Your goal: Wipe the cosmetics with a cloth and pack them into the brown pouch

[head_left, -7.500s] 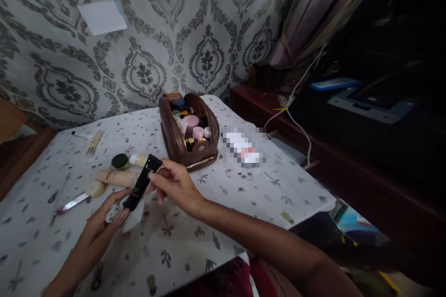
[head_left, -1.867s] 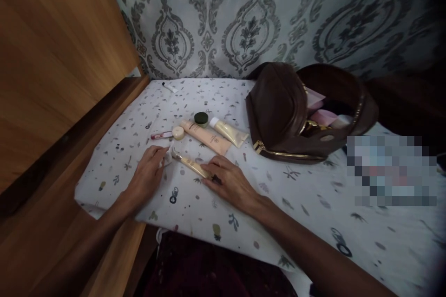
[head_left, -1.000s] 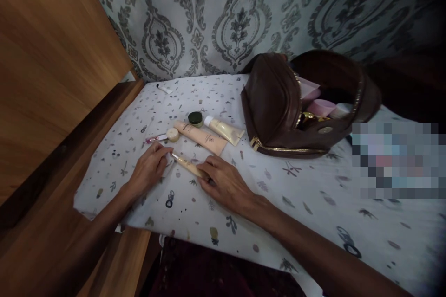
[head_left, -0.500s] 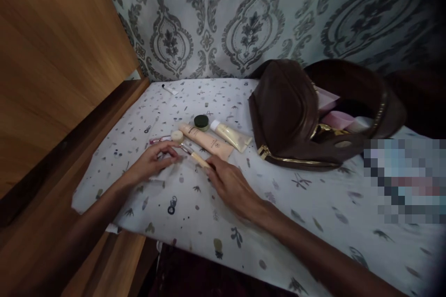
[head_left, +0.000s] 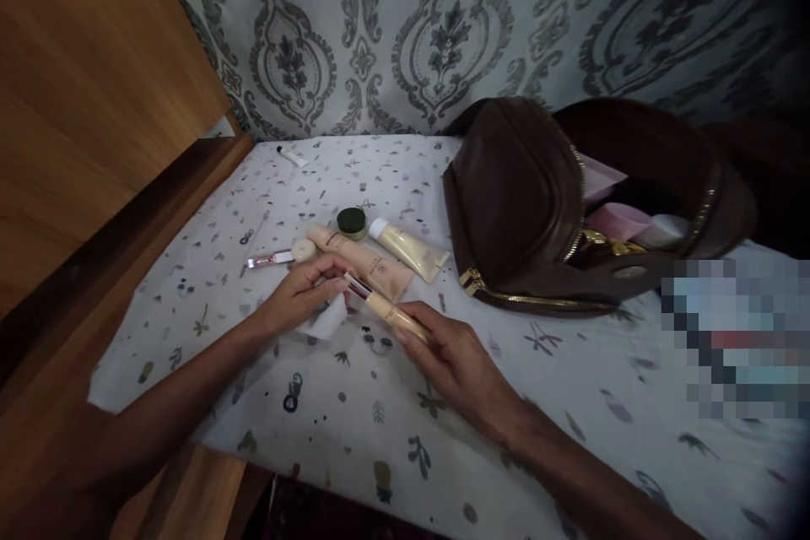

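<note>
My right hand (head_left: pixel 452 350) grips the pale yellow handle of a makeup brush (head_left: pixel 389 312), its shiny metal collar pointing up and left. At the collar end, my left hand (head_left: pixel 310 291) is closed, fingers pinched together over the brush tip, so the bristles are hidden. A white piece of tissue or paper (head_left: pixel 327 321) hangs below those fingers. Just beyond the hands lie a peach tube (head_left: pixel 364 257) and a gold tube with a white cap (head_left: pixel 411 249). A small jar with a dark lid (head_left: pixel 352 222) stands behind them. Left of these are a round cream-coloured cap (head_left: pixel 304 251) and a pinkish slim item (head_left: pixel 272 258).
An unzipped brown leather bag (head_left: pixel 519 186) with pink items inside stands at the right. A small white tube with a dark cap (head_left: pixel 292 156) lies at the back left. A wooden cabinet (head_left: pixel 107 42) borders the left side; a patterned curtain (head_left: pixel 360 42) hangs behind the printed tablecloth (head_left: pixel 380 422).
Both hands have come nearer, and the brush with them. My left fingers have closed onto the brush end, and the white piece beneath them shows more clearly. The view has shifted slightly.
</note>
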The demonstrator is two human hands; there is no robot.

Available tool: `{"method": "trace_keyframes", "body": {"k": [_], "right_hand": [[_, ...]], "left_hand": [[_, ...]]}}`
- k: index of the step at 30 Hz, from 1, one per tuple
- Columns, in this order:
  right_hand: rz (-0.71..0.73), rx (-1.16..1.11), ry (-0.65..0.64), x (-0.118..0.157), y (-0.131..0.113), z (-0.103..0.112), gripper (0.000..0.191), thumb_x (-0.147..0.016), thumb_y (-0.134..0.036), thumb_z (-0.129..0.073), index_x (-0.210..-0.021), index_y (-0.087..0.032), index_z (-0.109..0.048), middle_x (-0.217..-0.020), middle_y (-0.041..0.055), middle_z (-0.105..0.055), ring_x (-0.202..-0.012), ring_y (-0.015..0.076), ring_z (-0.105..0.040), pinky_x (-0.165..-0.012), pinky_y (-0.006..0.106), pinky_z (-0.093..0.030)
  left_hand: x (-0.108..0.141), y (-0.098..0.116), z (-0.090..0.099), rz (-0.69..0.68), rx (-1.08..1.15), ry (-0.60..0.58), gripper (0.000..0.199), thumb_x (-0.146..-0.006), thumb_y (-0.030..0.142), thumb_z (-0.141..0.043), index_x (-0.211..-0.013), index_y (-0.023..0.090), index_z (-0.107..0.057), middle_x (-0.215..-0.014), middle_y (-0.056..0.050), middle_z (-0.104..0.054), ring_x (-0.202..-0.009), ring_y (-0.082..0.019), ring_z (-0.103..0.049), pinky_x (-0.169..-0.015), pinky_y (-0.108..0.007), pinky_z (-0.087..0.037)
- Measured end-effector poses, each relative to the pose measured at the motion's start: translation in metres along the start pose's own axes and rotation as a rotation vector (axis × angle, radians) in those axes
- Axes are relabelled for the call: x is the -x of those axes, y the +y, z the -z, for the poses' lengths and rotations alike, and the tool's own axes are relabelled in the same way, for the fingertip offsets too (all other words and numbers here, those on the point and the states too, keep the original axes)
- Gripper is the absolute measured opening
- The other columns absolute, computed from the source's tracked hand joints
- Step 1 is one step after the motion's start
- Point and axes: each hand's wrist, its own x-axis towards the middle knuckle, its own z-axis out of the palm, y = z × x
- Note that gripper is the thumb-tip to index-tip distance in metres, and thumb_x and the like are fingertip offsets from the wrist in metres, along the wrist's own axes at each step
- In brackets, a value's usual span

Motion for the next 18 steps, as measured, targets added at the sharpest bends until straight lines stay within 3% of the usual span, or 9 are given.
{"method": "trace_keyframes", "body": {"k": [6, 12, 15, 18], "right_hand": [[0.131, 0.153, 0.025, 0.002, 0.007, -0.005, 0.017, -0.098, -0.032, -0.047, -0.102, -0.022, -0.061, -0.082, 0.0027, -0.069, -0.066, 0.016, -0.063, -0.064, 0.027, -0.051], [0.165, 0.201, 0.046, 0.003, 0.008, -0.006, 0.019, -0.098, -0.029, -0.047, -0.107, -0.02, -0.061, -0.085, 0.0032, -0.071, -0.069, 0.0154, -0.066, -0.066, 0.027, -0.055], [0.163, 0.212, 0.062, 0.002, 0.006, -0.004, 0.017, -0.097, -0.026, -0.049, -0.107, -0.019, -0.061, -0.088, 0.0032, -0.072, -0.072, 0.0147, -0.068, -0.067, 0.025, -0.055], [0.162, 0.207, 0.074, 0.002, 0.003, -0.003, 0.017, -0.097, -0.025, -0.049, -0.107, -0.018, -0.061, -0.09, 0.0035, -0.072, -0.075, 0.0143, -0.068, -0.066, 0.023, -0.055]], "left_hand": [[0.003, -0.004, -0.006, -0.072, -0.153, -0.004, 0.043, -0.099, 0.05, -0.039, -0.074, 0.018, -0.053, -0.069, 0.001, -0.058, -0.065, -0.013, -0.055, -0.065, -0.025, -0.044], [0.002, -0.013, -0.009, -0.002, -0.099, 0.093, 0.065, -0.093, 0.07, -0.032, -0.059, 0.018, -0.051, -0.058, -0.001, -0.056, -0.057, -0.014, -0.054, -0.056, -0.026, -0.042], [0.002, -0.012, -0.008, -0.037, -0.015, 0.1, 0.064, -0.093, 0.071, -0.029, -0.077, 0.017, -0.058, -0.063, -0.001, -0.06, -0.059, -0.016, -0.058, -0.058, -0.027, -0.045], [0.006, -0.005, -0.003, -0.059, 0.077, 0.02, 0.05, -0.09, 0.064, -0.051, -0.109, 0.018, -0.056, -0.071, 0.001, -0.062, -0.064, -0.016, -0.062, -0.065, -0.028, -0.049]]}}
